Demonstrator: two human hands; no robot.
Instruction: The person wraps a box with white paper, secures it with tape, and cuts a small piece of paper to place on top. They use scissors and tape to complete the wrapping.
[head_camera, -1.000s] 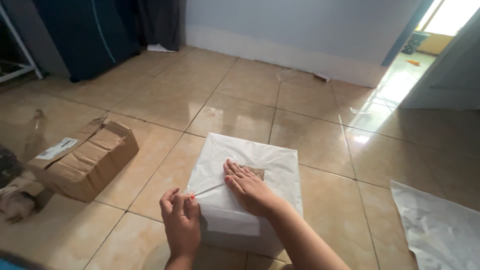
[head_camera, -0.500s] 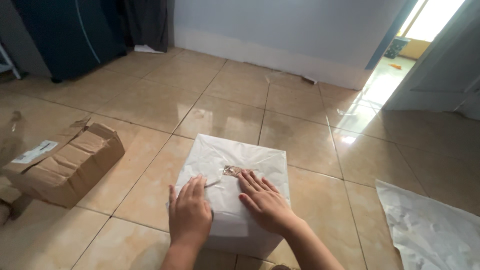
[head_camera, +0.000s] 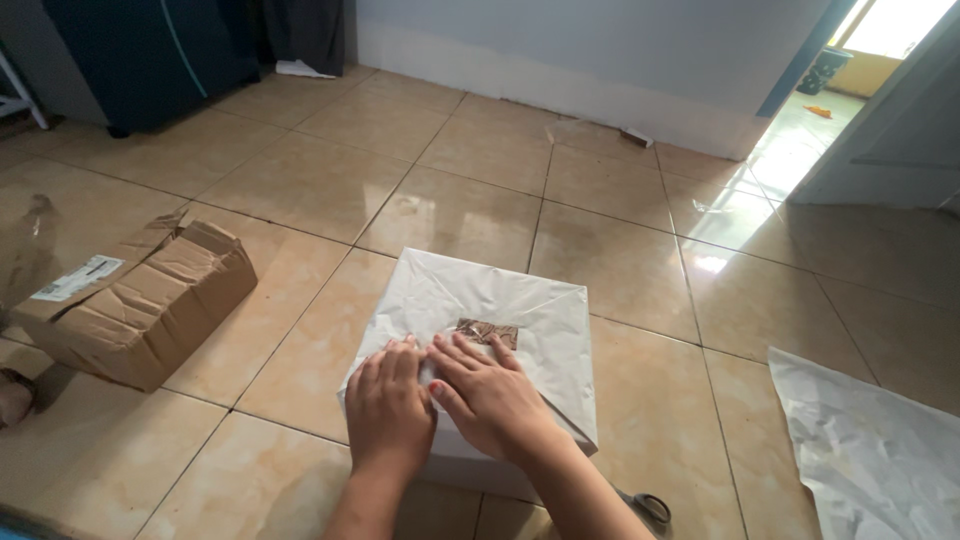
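Note:
A box wrapped in white paper (head_camera: 480, 300) sits on the tiled floor in front of me. A small patch of brown cardboard (head_camera: 487, 331) shows where the paper folds meet on top. My left hand (head_camera: 388, 405) lies flat on the near part of the top, fingers together, pressing the paper down. My right hand (head_camera: 485, 395) lies flat beside it, touching it, with its fingertips at the edge of the brown patch. Neither hand grips anything.
A crushed brown cardboard box (head_camera: 140, 300) with a white label lies to the left. A sheet of white paper (head_camera: 875, 450) is spread on the floor at the right. A tape roll (head_camera: 650, 507) peeks out beside my right forearm. A dark cabinet (head_camera: 140, 50) stands at the back left.
My left hand went from pinching the paper's near edge to lying flat on top. My right hand slid left until both hands met near the brown patch.

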